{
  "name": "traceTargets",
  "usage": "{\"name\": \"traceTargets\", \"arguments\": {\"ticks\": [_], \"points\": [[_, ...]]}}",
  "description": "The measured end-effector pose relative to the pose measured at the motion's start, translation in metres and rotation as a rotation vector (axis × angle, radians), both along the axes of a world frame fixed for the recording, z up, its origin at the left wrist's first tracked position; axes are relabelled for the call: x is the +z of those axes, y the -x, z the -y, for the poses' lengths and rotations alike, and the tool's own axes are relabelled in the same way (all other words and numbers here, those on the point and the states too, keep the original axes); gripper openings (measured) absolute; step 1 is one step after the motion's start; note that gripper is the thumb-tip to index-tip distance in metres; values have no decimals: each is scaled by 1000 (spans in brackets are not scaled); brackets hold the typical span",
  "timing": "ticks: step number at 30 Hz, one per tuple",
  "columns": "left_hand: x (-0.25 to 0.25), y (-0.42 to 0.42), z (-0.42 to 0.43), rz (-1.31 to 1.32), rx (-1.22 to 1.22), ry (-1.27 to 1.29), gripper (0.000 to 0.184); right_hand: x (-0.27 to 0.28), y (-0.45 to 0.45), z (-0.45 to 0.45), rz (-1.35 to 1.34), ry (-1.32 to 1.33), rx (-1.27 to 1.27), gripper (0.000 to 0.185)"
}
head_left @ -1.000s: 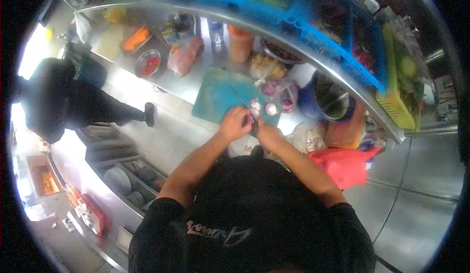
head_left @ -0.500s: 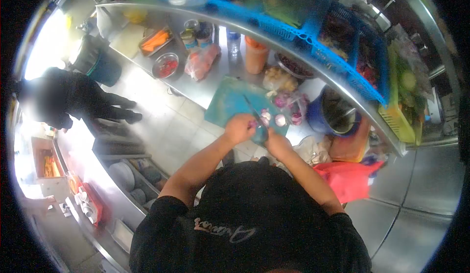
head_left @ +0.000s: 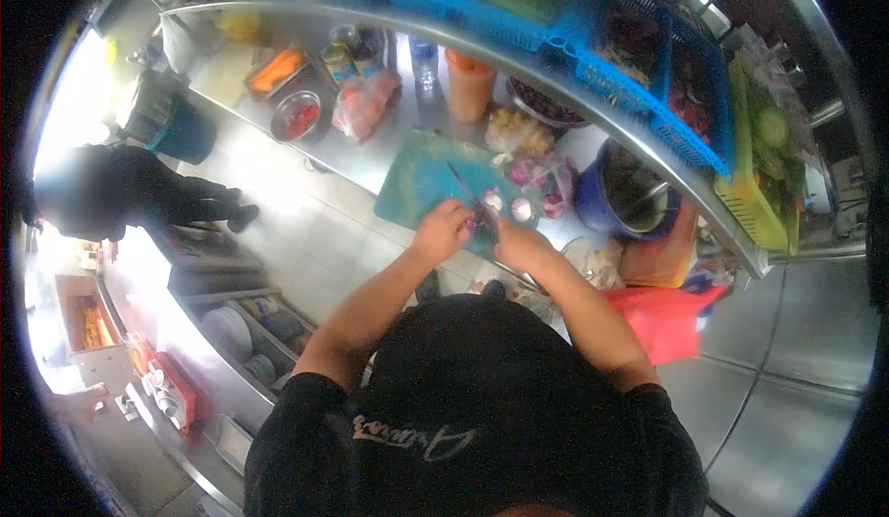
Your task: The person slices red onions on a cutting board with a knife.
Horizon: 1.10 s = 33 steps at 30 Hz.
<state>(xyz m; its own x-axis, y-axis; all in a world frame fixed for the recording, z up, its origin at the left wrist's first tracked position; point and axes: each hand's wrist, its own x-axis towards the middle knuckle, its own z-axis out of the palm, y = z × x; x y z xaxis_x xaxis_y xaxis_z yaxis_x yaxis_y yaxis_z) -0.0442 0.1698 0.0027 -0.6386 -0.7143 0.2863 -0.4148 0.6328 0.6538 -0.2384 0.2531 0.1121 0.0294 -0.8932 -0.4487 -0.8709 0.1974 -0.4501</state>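
My right hand [head_left: 523, 246] is closed round the handle of a knife [head_left: 460, 180], whose dark blade points away over the green cutting board [head_left: 412, 183]. Close beside it, my left hand [head_left: 443, 230] grips a small purple piece of onion [head_left: 472, 224] at the near edge of the board. The knife and the onion piece are very near each other; whether they touch is hard to tell. Cut onion halves [head_left: 522, 209] with pale faces lie right of the blade. Behind them sits a plastic bag of purple onions [head_left: 554, 193].
Beyond the board stand an orange container [head_left: 469, 86], a water bottle [head_left: 424, 65] and a bag of yellowish pieces [head_left: 519, 132]. A blue bucket [head_left: 588, 204] is at the right. A metal shelf edge [head_left: 639, 160] with blue baskets overhangs the counter. Another person [head_left: 176, 183] stands at the left.
The view has shifted slightly, moving the counter items left. My left hand has tilted and the knife has turned a little between the hands. Both hands keep their hold.
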Motion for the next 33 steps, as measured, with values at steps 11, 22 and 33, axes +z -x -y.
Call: {"name": "traceTargets", "arguments": {"ticks": [11, 22, 33], "points": [[-3, 7, 1, -109, -5, 30, 17, -50, -19, -1, -50, -19, -107, 37], [-4, 5, -1, -89, 0, 56, 29, -61, -27, -10, -59, -16, -152, 30], [-3, 2, 2, -89, -23, 11, 27, -39, -27, -4, -90, -19, -80, 32]]}}
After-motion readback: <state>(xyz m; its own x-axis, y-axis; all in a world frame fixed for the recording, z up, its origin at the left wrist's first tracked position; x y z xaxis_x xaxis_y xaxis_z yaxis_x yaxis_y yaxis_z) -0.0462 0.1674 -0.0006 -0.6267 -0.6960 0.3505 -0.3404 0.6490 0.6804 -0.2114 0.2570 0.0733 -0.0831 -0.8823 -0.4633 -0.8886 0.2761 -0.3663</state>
